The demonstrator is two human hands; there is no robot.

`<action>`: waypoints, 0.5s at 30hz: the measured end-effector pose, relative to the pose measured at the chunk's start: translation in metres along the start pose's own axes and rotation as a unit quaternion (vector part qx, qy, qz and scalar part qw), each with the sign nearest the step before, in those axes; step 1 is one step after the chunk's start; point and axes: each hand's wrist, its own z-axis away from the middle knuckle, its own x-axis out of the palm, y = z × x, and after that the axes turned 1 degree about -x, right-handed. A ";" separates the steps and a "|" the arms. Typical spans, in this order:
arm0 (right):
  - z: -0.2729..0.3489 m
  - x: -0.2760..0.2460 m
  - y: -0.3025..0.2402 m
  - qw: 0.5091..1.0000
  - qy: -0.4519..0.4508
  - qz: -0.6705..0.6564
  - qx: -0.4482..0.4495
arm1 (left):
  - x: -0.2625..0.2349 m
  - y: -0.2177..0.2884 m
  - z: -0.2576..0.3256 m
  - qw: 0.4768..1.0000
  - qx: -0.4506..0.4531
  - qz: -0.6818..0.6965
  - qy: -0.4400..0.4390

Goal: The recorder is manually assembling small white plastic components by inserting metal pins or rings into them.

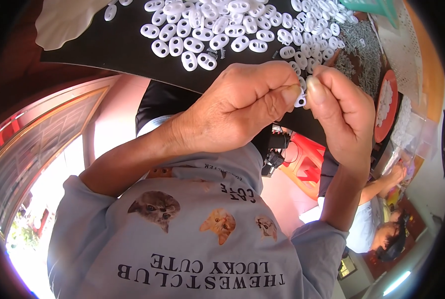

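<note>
Between my two hands is a small white cord lock (300, 101), an oval plastic piece with a round hole showing. My left hand (240, 107) pinches one side of it between thumb and bent forefinger. On its other side, the thumb and forefinger of my right hand (344, 112) are closed, and the fingertips hide much of the piece. Just beyond the hands, a heap of similar white two-hole cord locks (202, 35) covers part of the black tabletop (117, 47). A few small metal springs (212, 53) lie at the heap's near edge.
Grey metal springs (364, 52) are piled at the right, near a red dish (395, 82) of small white parts. A green container (372, 7) stands at the far right corner. Another person (369, 222) sits farther right, beyond a red stool (302, 157).
</note>
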 end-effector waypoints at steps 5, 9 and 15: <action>0.007 -0.001 -0.001 0.993 0.016 -0.098 0.065 | -0.001 -0.005 -0.001 1.000 0.012 0.021 -0.014; 0.007 0.002 0.002 0.998 0.029 -0.053 0.006 | 0.000 -0.003 0.001 1.000 0.004 0.016 -0.004; 0.006 0.007 0.002 1.000 0.018 0.004 -0.025 | 0.000 -0.004 0.004 1.000 -0.006 0.021 0.000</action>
